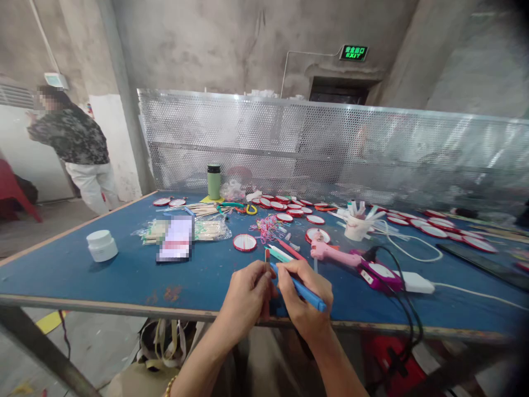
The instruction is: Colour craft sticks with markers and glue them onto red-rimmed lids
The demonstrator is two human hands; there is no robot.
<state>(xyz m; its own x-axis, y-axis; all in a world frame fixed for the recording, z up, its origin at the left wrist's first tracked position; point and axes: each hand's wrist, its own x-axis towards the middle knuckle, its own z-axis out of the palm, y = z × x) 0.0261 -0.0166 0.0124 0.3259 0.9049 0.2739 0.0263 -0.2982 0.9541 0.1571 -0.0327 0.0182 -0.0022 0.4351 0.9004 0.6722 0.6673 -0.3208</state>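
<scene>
My left hand (249,289) is closed, pinching a small, narrow stick with a reddish-brown end (268,259) upright between thumb and fingers. Wrapped in my right hand (306,292) is a blue pen-like tool (308,294); its front end points at the stick, and I cannot tell whether they touch. Just beyond my hands lie a white and teal pen-like tube (280,253), a red stick (291,249) and a pile of colourful small bands (266,229). A round white disc with a red rim (244,242) lies to their left.
A pink-handled tool with a purple body (380,274) and cords lies on the right, near a cup of sticks (355,227). A phone (177,238), white jar (101,245) and green bottle (214,183) stand left. A perforated metal screen (256,138) runs behind. One person (78,138) stands far left.
</scene>
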